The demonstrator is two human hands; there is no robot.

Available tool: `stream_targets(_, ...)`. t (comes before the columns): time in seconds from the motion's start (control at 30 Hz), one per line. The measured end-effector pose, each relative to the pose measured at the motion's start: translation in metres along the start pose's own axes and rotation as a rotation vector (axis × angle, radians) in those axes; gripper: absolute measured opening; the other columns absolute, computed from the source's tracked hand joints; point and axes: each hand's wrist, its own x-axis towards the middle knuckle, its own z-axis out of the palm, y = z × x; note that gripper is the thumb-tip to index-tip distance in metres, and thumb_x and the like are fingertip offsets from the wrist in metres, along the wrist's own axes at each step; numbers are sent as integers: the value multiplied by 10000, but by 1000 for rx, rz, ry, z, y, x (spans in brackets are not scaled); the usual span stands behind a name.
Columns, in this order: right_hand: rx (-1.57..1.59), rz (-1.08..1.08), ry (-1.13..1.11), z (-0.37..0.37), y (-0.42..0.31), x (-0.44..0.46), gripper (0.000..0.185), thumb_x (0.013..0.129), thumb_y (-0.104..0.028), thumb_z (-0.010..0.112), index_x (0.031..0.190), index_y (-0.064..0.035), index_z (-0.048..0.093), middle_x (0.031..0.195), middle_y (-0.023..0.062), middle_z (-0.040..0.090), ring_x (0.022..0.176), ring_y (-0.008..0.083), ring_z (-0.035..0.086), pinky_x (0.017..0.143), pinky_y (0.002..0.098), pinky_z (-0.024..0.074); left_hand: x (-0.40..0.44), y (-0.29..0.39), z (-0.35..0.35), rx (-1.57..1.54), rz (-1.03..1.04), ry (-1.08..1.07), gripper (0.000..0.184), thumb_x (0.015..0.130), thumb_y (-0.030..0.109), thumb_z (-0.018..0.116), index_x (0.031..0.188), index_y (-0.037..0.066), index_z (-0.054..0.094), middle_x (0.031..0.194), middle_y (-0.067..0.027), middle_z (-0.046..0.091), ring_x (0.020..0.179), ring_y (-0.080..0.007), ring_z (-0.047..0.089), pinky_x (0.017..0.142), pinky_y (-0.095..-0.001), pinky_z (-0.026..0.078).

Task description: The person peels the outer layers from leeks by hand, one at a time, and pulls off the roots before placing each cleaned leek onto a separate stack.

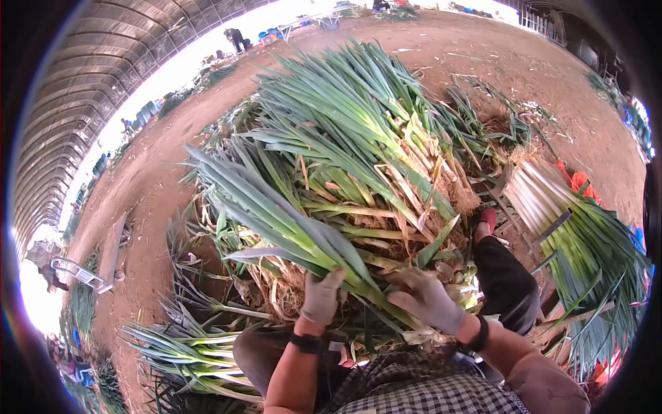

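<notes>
A long leek [296, 231] with broad blue-green leaves lies slantwise in front of me, its leaf tips toward the upper left. My left hand [322, 297], in a pale glove, is closed round its lower leaves. Gloved as well, my right hand [427, 300] is at the stalk near the root end, its fingers bent and slightly blurred; whether they grip the stalk is unclear. Beyond both hands rises a big heap of untrimmed leeks [345, 117] with brown roots and dry outer leaves.
Cleaned leeks [552, 214] with white stalks lie stacked on a rack at the right, beside orange netting [583, 185]. More leeks [196, 355] lie at the lower left. A metal-framed cart [83, 274] stands far left. A person [236, 39] is in the distance.
</notes>
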Motion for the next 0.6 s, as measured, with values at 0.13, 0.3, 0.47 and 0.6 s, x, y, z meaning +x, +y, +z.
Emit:
stream_targets(0.13, 128, 10, -144, 33, -5, 56, 316, 829, -205, 718, 1039, 19, 647, 904, 96, 657, 820, 121, 605, 724, 307, 493, 0, -1, 2, -106, -120, -25, 137, 858, 112, 645, 969, 43, 601, 805, 2, 595, 523, -79, 517, 426, -226, 400)
stream_targets(0.3, 311, 279, -114, 61, 25, 57, 400, 805, -159, 747, 1130, 24, 602, 944, 78, 675, 805, 125, 595, 763, 310, 497, 2, -5, -1, -58, -71, 106, 162, 847, 86, 629, 996, 23, 622, 822, 1, 616, 548, -73, 527, 468, -226, 424)
stream_targets(0.47, 160, -13, 29, 60, 6, 46, 376, 815, -174, 724, 1097, 31, 584, 892, 125, 661, 790, 165, 608, 760, 325, 499, 0, -17, -2, -123, -116, 144, 187, 835, 67, 586, 1015, 18, 598, 862, -30, 609, 705, -131, 593, 607, -264, 501)
stream_targets(0.6, 197, 17, -38, 50, 3, 43, 362, 823, -193, 710, 1065, 31, 560, 834, 166, 646, 756, 190, 621, 729, 342, 500, -6, -10, 5, -100, -182, 178, 192, 842, 110, 593, 1011, 18, 594, 841, -36, 599, 735, -152, 614, 646, -278, 524)
